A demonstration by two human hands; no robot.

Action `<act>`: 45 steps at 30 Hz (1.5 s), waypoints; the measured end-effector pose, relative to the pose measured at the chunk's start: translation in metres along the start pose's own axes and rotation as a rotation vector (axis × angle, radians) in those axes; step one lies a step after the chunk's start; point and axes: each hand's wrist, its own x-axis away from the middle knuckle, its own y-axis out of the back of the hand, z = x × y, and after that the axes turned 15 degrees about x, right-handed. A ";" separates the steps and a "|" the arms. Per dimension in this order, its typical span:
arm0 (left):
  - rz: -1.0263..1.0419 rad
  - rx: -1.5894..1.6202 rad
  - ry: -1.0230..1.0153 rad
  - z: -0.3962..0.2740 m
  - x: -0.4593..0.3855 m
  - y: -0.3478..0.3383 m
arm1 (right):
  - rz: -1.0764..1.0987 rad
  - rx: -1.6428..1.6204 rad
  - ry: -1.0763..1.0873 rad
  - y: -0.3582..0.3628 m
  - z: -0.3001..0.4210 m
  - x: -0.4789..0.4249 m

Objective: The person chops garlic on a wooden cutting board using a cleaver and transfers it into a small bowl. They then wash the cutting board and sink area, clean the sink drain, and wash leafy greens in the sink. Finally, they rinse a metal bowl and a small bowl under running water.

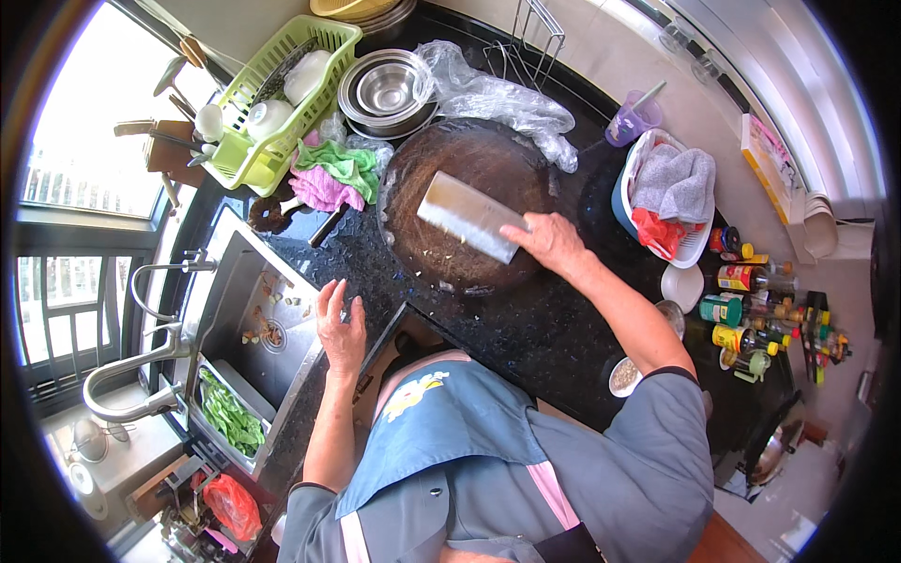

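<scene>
My right hand (552, 243) grips a Chinese cleaver (468, 217), its broad blade lying nearly flat over a dark round wooden chopping board (479, 144). Its handle is mostly hidden in my fist. A few pale chopped bits show on the board by the blade's near edge. My left hand (343, 331) holds nothing; its fingers are apart, above the counter beside the sink's right rim. In the steel sink (243, 362) are scattered peelings around the drain. Leafy greens (231, 415) fill a basin at its near end.
Beyond the board stand nested steel bowls (386, 91) and crumpled clear plastic (493, 95). A green dish rack (331, 42), cloths (331, 172) and a black-handled utensil (328, 225) lie left. Rightward are a basin with a grey towel (676, 179), sauce bottles (739, 278) and a small bowl (625, 377).
</scene>
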 end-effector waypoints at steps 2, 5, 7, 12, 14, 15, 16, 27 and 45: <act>0.012 0.030 0.010 0.002 0.001 0.000 | -0.020 -0.008 0.027 -0.010 0.007 0.021; 0.037 0.092 0.044 0.000 0.001 0.002 | -0.048 -0.071 -0.079 -0.015 0.009 0.047; 0.056 0.103 0.026 0.002 0.000 0.006 | -0.094 -0.184 -0.205 -0.023 -0.005 0.066; 0.085 0.086 -0.049 0.028 0.007 0.023 | -0.189 -0.183 -0.430 -0.047 -0.021 0.102; 0.110 0.115 -0.013 0.033 0.012 0.030 | -0.168 -0.163 -0.413 -0.051 0.006 0.108; 0.114 0.120 -0.029 0.037 0.016 0.033 | -0.163 -0.161 -0.396 -0.052 0.020 0.112; 0.114 0.124 -0.045 0.042 0.020 0.036 | -0.152 -0.080 -0.363 -0.046 0.036 0.113; 0.012 0.225 0.050 0.081 0.072 0.106 | -0.239 -0.555 -0.802 -0.099 0.025 0.129; 0.016 0.322 0.098 0.121 0.112 0.133 | -0.201 -0.385 -0.618 -0.114 0.115 0.127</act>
